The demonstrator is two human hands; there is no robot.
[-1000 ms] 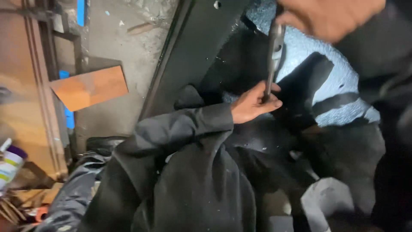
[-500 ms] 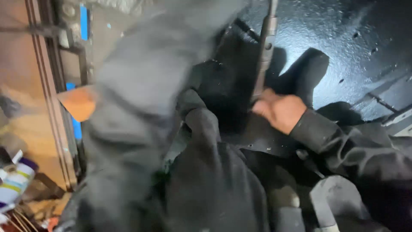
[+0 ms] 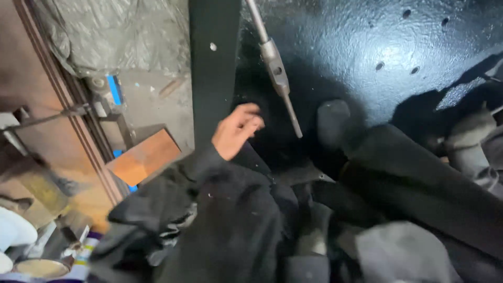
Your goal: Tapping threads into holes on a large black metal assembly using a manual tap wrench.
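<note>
A left hand (image 3: 236, 131) in a dark sleeve reaches up beside the right edge of a dark upright steel bar (image 3: 214, 68). Its fingers (image 3: 250, 121) are loosely curled, holding nothing. Just to its right, with a gap between, a grey metal rod tool (image 3: 276, 71) slants down across a black painted metal panel (image 3: 367, 47) with holes. The right hand is out of sight.
</note>
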